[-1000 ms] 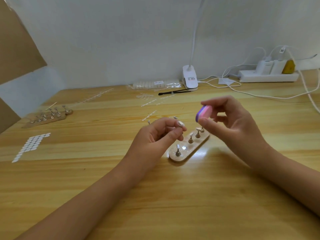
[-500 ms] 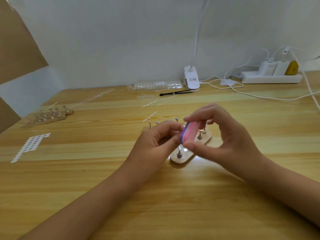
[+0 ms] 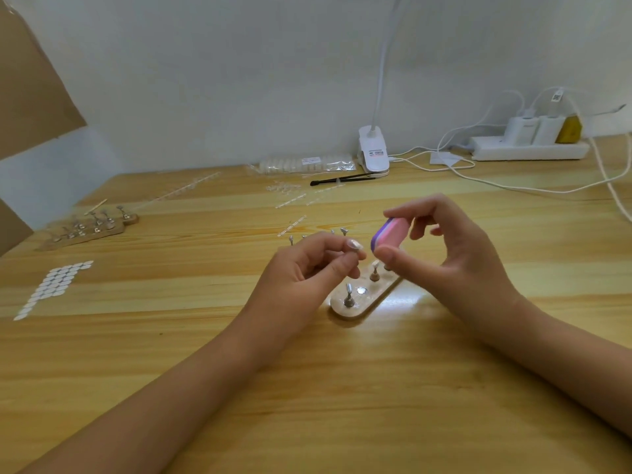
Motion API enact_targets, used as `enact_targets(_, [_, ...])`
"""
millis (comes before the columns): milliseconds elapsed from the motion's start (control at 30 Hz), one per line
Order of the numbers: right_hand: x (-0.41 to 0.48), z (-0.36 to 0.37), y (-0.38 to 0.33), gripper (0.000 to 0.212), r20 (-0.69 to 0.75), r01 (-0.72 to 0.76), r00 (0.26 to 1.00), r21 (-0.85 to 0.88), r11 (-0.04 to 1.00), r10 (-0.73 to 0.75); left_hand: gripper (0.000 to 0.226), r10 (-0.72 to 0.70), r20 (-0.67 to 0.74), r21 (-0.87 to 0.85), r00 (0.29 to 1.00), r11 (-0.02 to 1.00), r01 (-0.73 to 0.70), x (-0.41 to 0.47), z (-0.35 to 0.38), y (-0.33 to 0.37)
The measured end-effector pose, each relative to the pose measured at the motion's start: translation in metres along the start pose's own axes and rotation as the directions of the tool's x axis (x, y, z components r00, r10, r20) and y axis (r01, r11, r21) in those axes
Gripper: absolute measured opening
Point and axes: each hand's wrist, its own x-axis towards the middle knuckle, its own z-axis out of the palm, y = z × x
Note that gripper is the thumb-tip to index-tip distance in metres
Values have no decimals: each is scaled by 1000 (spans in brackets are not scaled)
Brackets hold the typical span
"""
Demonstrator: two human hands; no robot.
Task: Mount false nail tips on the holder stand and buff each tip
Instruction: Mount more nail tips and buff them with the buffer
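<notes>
Wooden desk (image 3: 342,405), left hand (image 3: 301,271) pinching nail tip (image 3: 354,246), right hand (image 3: 455,265) pinching buffer block (image 3: 390,235)

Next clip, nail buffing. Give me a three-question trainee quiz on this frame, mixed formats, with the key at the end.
1. True or false: the left hand grips the pink and purple buffer block.
2. What does the left hand pinch? A) black tweezers B) a small peg carrying a pale false nail tip C) a white cable
3. Fill the gap: the sheet of white oval stickers lies on the wooden table to the person's ____.
Key: 1 false, the right hand holds the buffer block; 2 B; 3 left.
</notes>
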Motion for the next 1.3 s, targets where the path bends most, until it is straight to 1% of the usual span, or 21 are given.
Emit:
enact_targets(67, [-4, 6, -4, 40, 61, 127, 990, 7, 992, -128, 18, 7, 25, 13, 1000, 1000, -8, -1, 1, 0])
enact_targets(100, [-6, 8, -4, 40, 79, 157, 984, 11, 987, -158, 19, 9, 36, 20, 999, 1000, -9, -2, 1, 0])
enact_targets(133, [-5, 9, -2, 40, 75, 145, 987, 9, 989, -145, 19, 9, 39, 21, 999, 1000, -9, -2, 1, 0])
enact_targets(233, [1, 0, 5, 43, -34, -35, 999, 19, 999, 36, 13, 3, 16, -8, 1000, 1000, -3, -1, 0, 1])
enact_targets(267, [1, -3, 6, 43, -51, -65, 996, 32, 997, 67, 13, 6, 7, -7, 1000, 1000, -5, -1, -1, 1])
enact_targets(300, [1, -3, 5, 43, -40, -53, 998, 36, 998, 54, 13, 9, 6, -6, 1000, 1000, -9, -1, -1, 1])
enact_targets(400, [-6, 7, -1, 39, 74, 113, 991, 36, 993, -115, 18, 15, 30, 10, 999, 1000, -15, -2, 0, 0])
enact_targets(433, [-7, 9, -2, 39, 94, 130, 987, 31, 991, -133, 18, 12, 32, 14, 999, 1000, -12, -2, 0, 0])
enact_targets(500, [-3, 7, 0, 42, 54, 55, 997, 13, 998, -55, 10, 7, 18, 0, 1000, 1000, -7, -2, 0, 1])
enact_targets(567, [1, -1, 4, 44, -15, -61, 998, 32, 998, 62, 16, 6, 2, -1, 1000, 1000, -6, -1, -1, 0])
enact_targets(600, [1, -3, 4, 44, -22, -77, 997, 41, 996, 78, 17, 6, 1, 4, 1000, 1000, -6, -1, -2, 0])
enact_targets(633, [0, -3, 2, 44, -7, -53, 999, 39, 998, 53, 17, 5, 1, 3, 1000, 1000, -5, 0, -1, 0])
enact_targets(733, [-6, 8, -4, 40, 85, 119, 989, 12, 993, -120, 12, 9, 14, 17, 1000, 1000, -9, -1, 1, -1])
enact_targets(767, [-5, 9, -3, 39, 92, 133, 987, -5, 991, -132, 11, 11, 16, 19, 1000, 1000, -11, -1, 1, -1])
enact_targets(900, [3, -6, 7, 44, -28, -52, 998, -27, 998, 52, 15, 17, -7, -3, 1000, 1000, -17, -1, 0, -1])
enact_targets(933, [3, -7, 8, 44, -34, -63, 998, -13, 998, 62, 14, 20, -7, -4, 1000, 1000, -20, -1, 0, -1])
enact_targets(1067, [-4, 7, 0, 39, 79, 140, 987, -8, 990, -139, 14, 38, 1, 25, 999, 999, -38, -1, 2, -1])
enact_targets(1100, [-3, 9, 1, 37, 87, 156, 984, -24, 987, -153, 13, 39, 2, 26, 999, 999, -39, -1, 2, -1])
enact_targets(1167, [2, 4, 6, 38, 31, 83, 996, -66, 994, -81, 13, 42, 0, 28, 999, 999, -42, -1, 0, -1])
enact_targets(1233, [8, -5, 12, 39, -41, -64, 997, -68, 996, 61, 14, 56, -3, 54, 998, 997, -55, -1, -1, 0])
enact_targets(1300, [11, -12, 16, 41, -63, -130, 990, -42, 991, 127, 11, 127, -3, 146, 992, 981, -125, -2, -1, 1])
